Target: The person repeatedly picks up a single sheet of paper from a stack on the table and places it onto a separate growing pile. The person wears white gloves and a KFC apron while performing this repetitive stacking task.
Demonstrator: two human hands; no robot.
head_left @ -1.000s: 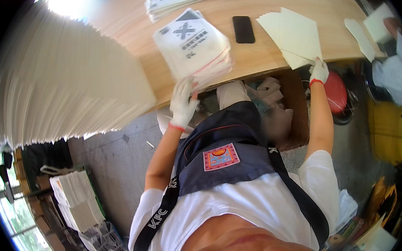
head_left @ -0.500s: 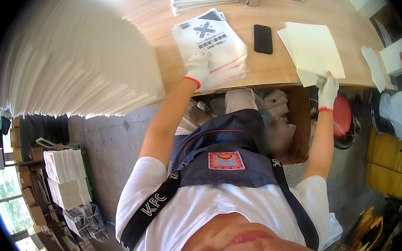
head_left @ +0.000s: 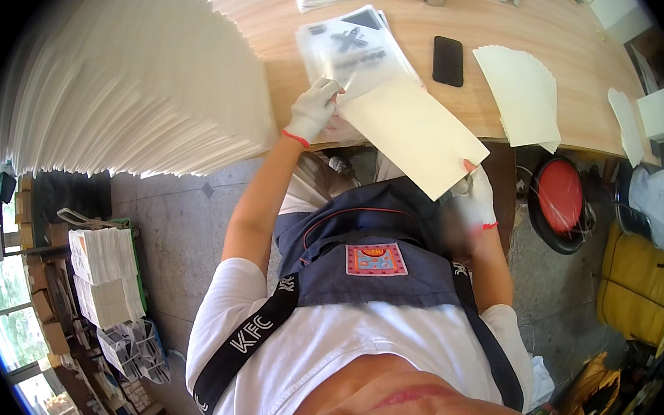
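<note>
Over wooden table [head_left: 517,35], both gloved hands pinch cream sheet [head_left: 412,132].

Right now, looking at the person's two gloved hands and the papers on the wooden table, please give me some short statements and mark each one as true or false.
1. Both hands hold the cream sheet. True: the left hand is at its upper left corner and the right hand at its lower right corner.
2. The black phone lies on the wooden table. True.
3. The hands are bare. False: both wear white gloves.
4. The stool by the table has a blue seat. False: the seat is red.
5. The phone lies on the stack of cream sheets. False: it lies beside it.
</note>
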